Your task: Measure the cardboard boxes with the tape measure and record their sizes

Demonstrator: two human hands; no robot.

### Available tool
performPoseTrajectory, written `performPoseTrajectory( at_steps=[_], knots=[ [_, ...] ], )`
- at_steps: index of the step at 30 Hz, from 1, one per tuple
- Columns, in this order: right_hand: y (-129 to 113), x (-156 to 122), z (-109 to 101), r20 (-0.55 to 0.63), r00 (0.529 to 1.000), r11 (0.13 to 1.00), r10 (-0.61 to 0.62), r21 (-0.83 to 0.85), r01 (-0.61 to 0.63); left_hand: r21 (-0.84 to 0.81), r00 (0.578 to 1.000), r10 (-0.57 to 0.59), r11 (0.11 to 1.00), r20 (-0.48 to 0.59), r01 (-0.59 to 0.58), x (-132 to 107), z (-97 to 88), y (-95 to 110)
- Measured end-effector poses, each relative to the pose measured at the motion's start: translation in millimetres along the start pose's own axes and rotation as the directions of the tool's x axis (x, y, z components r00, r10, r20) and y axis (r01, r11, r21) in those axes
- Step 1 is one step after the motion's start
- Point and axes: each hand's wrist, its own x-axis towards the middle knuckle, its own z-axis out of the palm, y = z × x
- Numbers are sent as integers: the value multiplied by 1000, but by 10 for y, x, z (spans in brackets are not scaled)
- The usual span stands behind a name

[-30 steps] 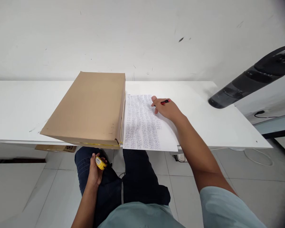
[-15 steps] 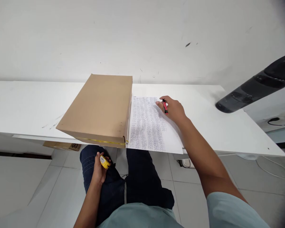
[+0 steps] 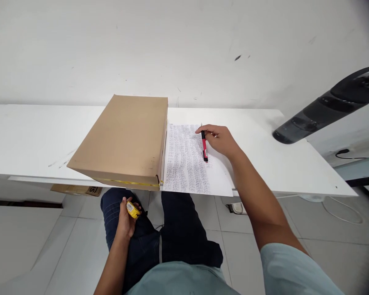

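down by your lap, your left hand (image 3: 125,220) is clenched around a yellow tape measure case (image 3: 132,209). it's parked on your thigh just under the table edge, so the case sits low and out of the way. its yellow blade (image 3: 126,182) lies flat along the near bottom edge of the cardboard box (image 3: 123,139) and looks hooked at the box's right corner, which would be what keeps it straight. can't make out the stretch between blade and case.

the box is closed, turned a bit askew, and pokes slightly past the front of the white table (image 3: 33,135), leaving that near edge easy to reach. right beside it, touching or nearly, is a sheet of paper (image 3: 184,172) packed with small writing.

your right hand (image 3: 219,140) rests on the sheet's far end, pinching a red and black pen (image 3: 204,147) near its far end with thumb and fingers. the barrel points back toward you over the writing, so not really a writing grip.
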Motion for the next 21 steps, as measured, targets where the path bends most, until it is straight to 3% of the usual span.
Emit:
performPoseTrajectory(
  at_steps=[3, 7, 8, 10, 12, 15, 18, 21],
  knots=[
    [-72, -33, -11, 68, 998, 1000, 2, -27, 0, 0, 1000, -2, 1000, -4, 2, 11, -7, -5],
    [-146, -80, -10, 359, 933, 999, 19, 33, -33, -5, 1000, 0, 1000, -6, 0, 14, -14, -15],
    [-140, -82, -19, 383, 923, 999, 42, 13, -51, -5, 1000, 2, 1000, -5, -2, 13, -16, -18],
    [-85, -66, -55, 269, 959, 991, 94, -115, -65, -3, 1000, 5, 1000, -5, -5, 14, -18, -22],
    [15, -31, -110, -7, 997, 956, 75, -283, -74, 2, 1000, 5, 1000, -9, -5, 19, -17, -24],
    [171, 25, -191, -349, 936, 905, -41, -410, -113, 11, 1000, 3, 1000, -16, -3, 32, -6, -22],
    [230, 55, -216, -470, 881, 873, -62, -453, -180, 16, 1000, 2, 1000, -14, -2, 38, 9, -18],
    [163, 58, -188, -475, 879, 840, -25, -486, -239, 16, 1000, 4, 1000, -4, -4, 33, 16, -16]
  ],
)
